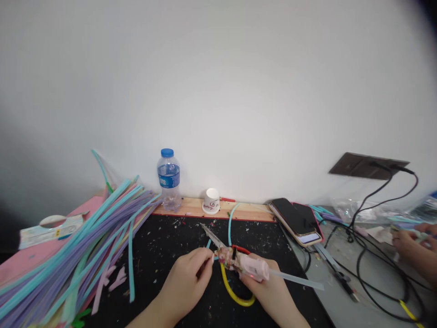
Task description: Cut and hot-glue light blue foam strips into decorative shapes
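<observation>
The right hand [275,294] has its grip closed around the pink glue gun [254,267], above the desk [150,269]. The gun's long axis goes sideways: the front end is toward the left hand [186,278], and the pale glue stick [297,279] comes out at right. The left grip is narrow, just beside this front end; whether it pinches something thin, I cannot tell.
</observation>
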Tool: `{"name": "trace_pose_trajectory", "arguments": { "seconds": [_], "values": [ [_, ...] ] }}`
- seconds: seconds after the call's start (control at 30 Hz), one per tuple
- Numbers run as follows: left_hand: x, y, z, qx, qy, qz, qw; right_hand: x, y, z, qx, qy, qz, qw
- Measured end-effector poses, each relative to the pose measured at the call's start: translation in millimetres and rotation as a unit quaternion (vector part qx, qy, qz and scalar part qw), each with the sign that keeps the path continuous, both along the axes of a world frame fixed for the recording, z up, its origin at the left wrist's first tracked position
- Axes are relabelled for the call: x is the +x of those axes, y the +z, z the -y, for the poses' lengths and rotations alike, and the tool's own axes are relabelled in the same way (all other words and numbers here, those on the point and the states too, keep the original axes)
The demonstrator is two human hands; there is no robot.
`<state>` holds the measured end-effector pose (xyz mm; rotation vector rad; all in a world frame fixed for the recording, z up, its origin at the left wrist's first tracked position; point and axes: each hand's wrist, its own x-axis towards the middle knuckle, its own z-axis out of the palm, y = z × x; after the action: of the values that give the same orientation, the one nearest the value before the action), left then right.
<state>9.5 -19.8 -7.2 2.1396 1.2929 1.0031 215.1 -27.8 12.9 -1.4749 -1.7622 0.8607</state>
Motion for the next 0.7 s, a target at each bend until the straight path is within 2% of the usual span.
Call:
{"name": "trace_pose_trajectory", "arguments": {
  "seconds": [0.13, 0.3, 0.5, 0.7],
  "values": [
    [3.2, 2.1, -1.5, -0.03, 0.016, 0.027, 0.999, -0.1, -0.9, -0.2, 0.001, 0.001, 0.016, 1.0],
    [6.6, 1.0, -4.3, -0.105, 0.024, 0.104, 0.989, -1.0, -1.7, 0.3, 0.001, 0.005, 0.017, 1.0],
    [9.5, 0.6, -6.0, -0.202, 0.019, 0.197, 0.959, -0.4, -5.5, -1.5, -0.018, 0.004, 0.032, 0.999],
    [12.3, 0.2, -7.9, -0.269, 0.025, 0.274, 0.923, 0.4, -10.5, -0.9, 0.0, -0.003, 0.058, 0.998]
  ]
}}
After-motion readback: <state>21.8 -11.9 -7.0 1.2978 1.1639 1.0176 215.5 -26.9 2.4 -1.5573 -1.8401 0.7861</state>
